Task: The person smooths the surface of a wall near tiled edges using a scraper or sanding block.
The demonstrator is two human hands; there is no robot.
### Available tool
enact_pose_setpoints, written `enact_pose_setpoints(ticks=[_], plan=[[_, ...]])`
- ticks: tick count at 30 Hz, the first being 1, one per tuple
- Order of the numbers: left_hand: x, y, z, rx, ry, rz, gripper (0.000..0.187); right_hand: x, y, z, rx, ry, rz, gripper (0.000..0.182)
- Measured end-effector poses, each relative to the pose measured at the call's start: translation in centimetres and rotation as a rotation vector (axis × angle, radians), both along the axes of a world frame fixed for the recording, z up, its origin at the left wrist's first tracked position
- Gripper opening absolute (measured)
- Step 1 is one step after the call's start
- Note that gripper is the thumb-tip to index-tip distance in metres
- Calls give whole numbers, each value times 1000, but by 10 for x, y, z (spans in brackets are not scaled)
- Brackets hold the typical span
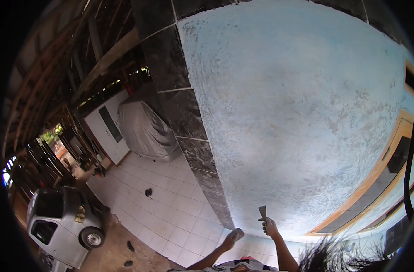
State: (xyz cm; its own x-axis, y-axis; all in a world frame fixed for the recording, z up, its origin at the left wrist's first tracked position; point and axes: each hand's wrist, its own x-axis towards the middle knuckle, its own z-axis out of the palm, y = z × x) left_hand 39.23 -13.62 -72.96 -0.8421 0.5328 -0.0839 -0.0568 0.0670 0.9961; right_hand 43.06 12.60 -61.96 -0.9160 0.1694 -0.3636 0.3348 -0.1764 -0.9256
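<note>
My right hand is wrapped round the handle of a scraper, whose flat metal blade points up in front of the wall. To its left, my left hand is raised near the lower corner of the wall, with its fingers curled; what it holds, if anything, is too small to make out. The light blue wall has rough, blotchy patches across its surface. Dark tiles run down the wall's left edge.
White floor tiles extend to the left, with dark footwear on them. A covered vehicle stands by a white cabinet. A silver car is at the lower left. Wood-framed windows are at the right.
</note>
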Motion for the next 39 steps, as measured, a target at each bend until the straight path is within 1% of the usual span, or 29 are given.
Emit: enact_pose_setpoints(ticks=[1,2,4,6,7,8,9,11,12,13,15,16,17,18,19,20,21,23,24,25,26,27,29,31,33,35,37,38,39], plan=[[11,6,6,229,-193,37,43,4,-9,-10,85,24,28,42],[13,8,6,268,-265,23,43,7,-13,-24,141,27,67,40],[11,23,-15,295,-323,-20,44,15,-18,-47,18,2,90,33],[0,-5,-67,333,-336,-75,45,15,-29,-75,-139,-13,120,35],[18,5,24,-331,18,-11,47,18,-38,-54,35,-46,114,35],[10,5,-13,-288,73,-54,46,19,-40,-55,92,-40,135,35],[10,19,-1,-254,63,-66,46,33,-39,-37,100,107,148,33],[28,33,35,349,-499,-139,42,42,-45,-14,169,4,115,33],[23,36,14,416,-465,-159,40,43,-49,-16,260,86,89,33],[21,42,-7,464,-476,-100,43,46,-54,-26,349,166,68,34],[21,52,-4,336,-443,-41,43,47,-64,-18,449,338,31,33],[18,56,1,282,-426,-12,43,48,-65,-5,728,490,78,29],[14,61,3,241,-416,21,44,45,-65,-16,774,527,135,31],[13,66,4,207,-414,56,44,39,-61,-44,945,502,280,33],[12,69,2,168,-419,90,44,41,-69,-33,847,451,231,31],[12,72,2,122,-432,120,45,39,-77,-24,918,452,216,33],[16,70,1,69,-445,140,45,46,-79,-15,782,536,135,39],[23,72,-11,39,-380,166,49,49,-85,-12,674,446,129,43],[34,68,32,-79,-265,211,46,53,-89,-5,611,427,113,43],[40,83,0,-27,-292,248,43,57,-76,-6,712,522,124,42],[38,60,46,60,-389,262,40,54,-97,13,603,510,98,43],[44,60,57,240,-393,290,40,55,-96,11,636,504,107,47],[48,52,69,203,-513,361,39,57,-99,14,668,536,130,53],[50,47,83,64,-323,391,38,56,-103,6,578,483,125,57],[48,46,87,148,-364,425,37,53,-97,7,664,590,189,64],[46,48,94,284,-390,418,36,53,-93,31,519,551,249,68],[41,49,105,540,-481,393,37,54,-90,38,484,527,101,65],[38,46,90,424,-477,427,37,52,-85,26,365,463,30,58],[38,44,100,450,-486,407,35,49,-79,21,248,397,-37,51]])
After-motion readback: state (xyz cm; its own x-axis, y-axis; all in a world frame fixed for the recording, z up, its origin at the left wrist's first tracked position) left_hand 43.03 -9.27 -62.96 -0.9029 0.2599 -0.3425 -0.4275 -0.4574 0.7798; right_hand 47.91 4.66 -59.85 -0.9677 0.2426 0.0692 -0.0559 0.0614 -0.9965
